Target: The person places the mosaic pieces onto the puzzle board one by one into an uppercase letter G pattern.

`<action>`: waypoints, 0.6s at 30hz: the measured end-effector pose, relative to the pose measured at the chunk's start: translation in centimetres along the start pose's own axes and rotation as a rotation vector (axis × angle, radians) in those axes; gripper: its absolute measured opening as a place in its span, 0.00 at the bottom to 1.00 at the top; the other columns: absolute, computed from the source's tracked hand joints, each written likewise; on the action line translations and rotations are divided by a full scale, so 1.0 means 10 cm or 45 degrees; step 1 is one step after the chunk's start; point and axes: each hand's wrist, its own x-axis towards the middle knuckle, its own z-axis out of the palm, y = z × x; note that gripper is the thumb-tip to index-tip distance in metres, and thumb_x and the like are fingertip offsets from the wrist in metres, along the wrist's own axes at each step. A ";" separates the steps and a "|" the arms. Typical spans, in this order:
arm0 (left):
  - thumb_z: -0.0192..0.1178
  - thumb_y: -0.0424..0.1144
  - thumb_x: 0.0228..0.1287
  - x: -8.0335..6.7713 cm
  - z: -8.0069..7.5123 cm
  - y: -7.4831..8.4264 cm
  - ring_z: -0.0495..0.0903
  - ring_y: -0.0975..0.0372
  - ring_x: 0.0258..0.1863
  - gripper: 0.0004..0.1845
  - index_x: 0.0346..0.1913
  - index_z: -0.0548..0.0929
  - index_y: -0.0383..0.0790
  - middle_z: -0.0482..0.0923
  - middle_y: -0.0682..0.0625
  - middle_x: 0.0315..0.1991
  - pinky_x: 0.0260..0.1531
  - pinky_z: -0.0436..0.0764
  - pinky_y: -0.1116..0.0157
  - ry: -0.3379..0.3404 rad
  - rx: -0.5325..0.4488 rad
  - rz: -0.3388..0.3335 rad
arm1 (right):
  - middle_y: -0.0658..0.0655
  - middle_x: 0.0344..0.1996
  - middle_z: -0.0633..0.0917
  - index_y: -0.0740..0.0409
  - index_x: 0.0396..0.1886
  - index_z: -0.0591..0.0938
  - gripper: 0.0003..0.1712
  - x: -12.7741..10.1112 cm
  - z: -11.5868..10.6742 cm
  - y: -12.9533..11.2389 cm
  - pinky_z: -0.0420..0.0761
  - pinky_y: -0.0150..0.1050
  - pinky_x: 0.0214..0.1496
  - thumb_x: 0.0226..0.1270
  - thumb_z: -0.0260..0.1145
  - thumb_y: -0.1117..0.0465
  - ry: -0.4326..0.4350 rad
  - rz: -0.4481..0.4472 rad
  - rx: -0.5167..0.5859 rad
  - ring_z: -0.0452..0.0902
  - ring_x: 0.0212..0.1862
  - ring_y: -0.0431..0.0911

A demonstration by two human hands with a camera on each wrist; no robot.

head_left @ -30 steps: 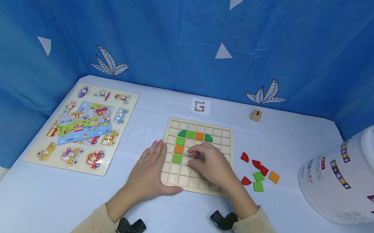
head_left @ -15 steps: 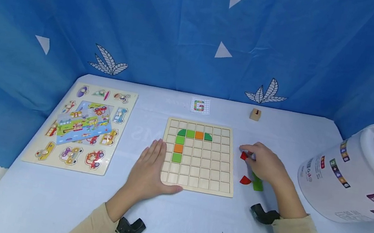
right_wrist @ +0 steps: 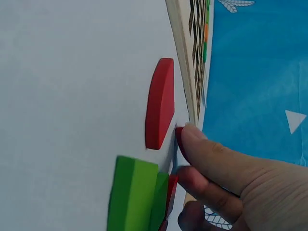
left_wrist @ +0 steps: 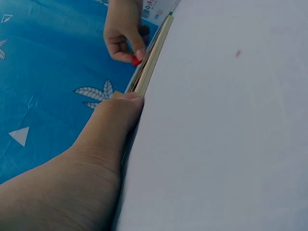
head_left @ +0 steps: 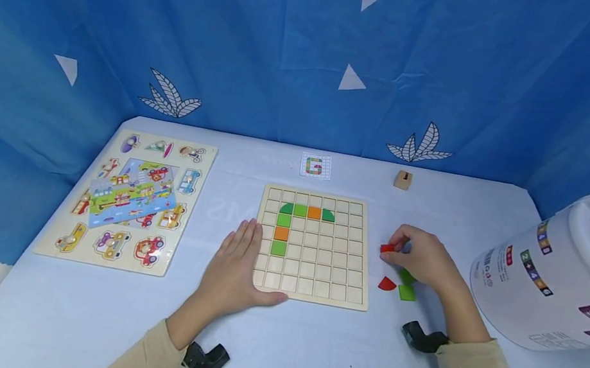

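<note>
At the near left corner of the grid board [head_left: 309,271], the left hand [head_left: 231,271] lies with straight fingers and thumb spread along the edges; an uneven push there could skew it. Just right of the board, near a loose red piece [head_left: 387,284] and green pieces [head_left: 407,293], the right hand [head_left: 424,258] pinches a red piece [head_left: 387,248] between thumb and fingertips; a slack hold might drop it among them. Farther off, a bumped board could jolt the laid tiles [head_left: 281,234] out of line.
</note>
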 end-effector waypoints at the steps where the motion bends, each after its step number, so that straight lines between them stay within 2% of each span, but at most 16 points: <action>1: 0.59 0.83 0.38 0.00 0.00 0.00 0.39 0.52 0.81 0.75 0.79 0.44 0.33 0.41 0.41 0.81 0.79 0.47 0.51 0.001 0.000 0.001 | 0.57 0.38 0.82 0.51 0.37 0.80 0.14 0.00 0.00 0.01 0.77 0.35 0.30 0.57 0.77 0.54 -0.003 -0.003 0.018 0.73 0.39 0.50; 6: 0.58 0.83 0.39 0.00 0.01 -0.01 0.39 0.52 0.81 0.75 0.79 0.43 0.34 0.41 0.42 0.81 0.79 0.47 0.51 0.000 0.005 0.001 | 0.57 0.34 0.81 0.52 0.34 0.79 0.14 0.02 0.00 0.02 0.78 0.36 0.29 0.57 0.77 0.56 -0.002 -0.034 0.092 0.73 0.37 0.50; 8: 0.58 0.83 0.39 0.00 0.01 0.00 0.39 0.52 0.81 0.75 0.79 0.43 0.34 0.41 0.42 0.81 0.79 0.48 0.51 -0.002 0.003 0.001 | 0.57 0.33 0.81 0.53 0.37 0.80 0.13 0.02 0.01 0.02 0.79 0.36 0.29 0.58 0.76 0.57 -0.004 -0.051 0.115 0.73 0.36 0.50; 13: 0.59 0.83 0.39 0.00 0.00 0.00 0.39 0.52 0.81 0.75 0.79 0.43 0.34 0.41 0.41 0.81 0.79 0.47 0.51 -0.008 -0.010 -0.001 | 0.57 0.39 0.82 0.51 0.51 0.83 0.16 0.03 0.03 0.03 0.79 0.35 0.31 0.64 0.72 0.59 -0.015 -0.116 0.132 0.73 0.38 0.50; 18: 0.59 0.83 0.39 0.00 0.00 0.00 0.38 0.53 0.81 0.75 0.79 0.43 0.34 0.41 0.42 0.81 0.79 0.47 0.51 -0.008 -0.022 -0.005 | 0.56 0.35 0.80 0.50 0.51 0.84 0.15 0.03 0.07 -0.01 0.75 0.33 0.26 0.64 0.71 0.58 -0.018 -0.172 0.157 0.72 0.35 0.49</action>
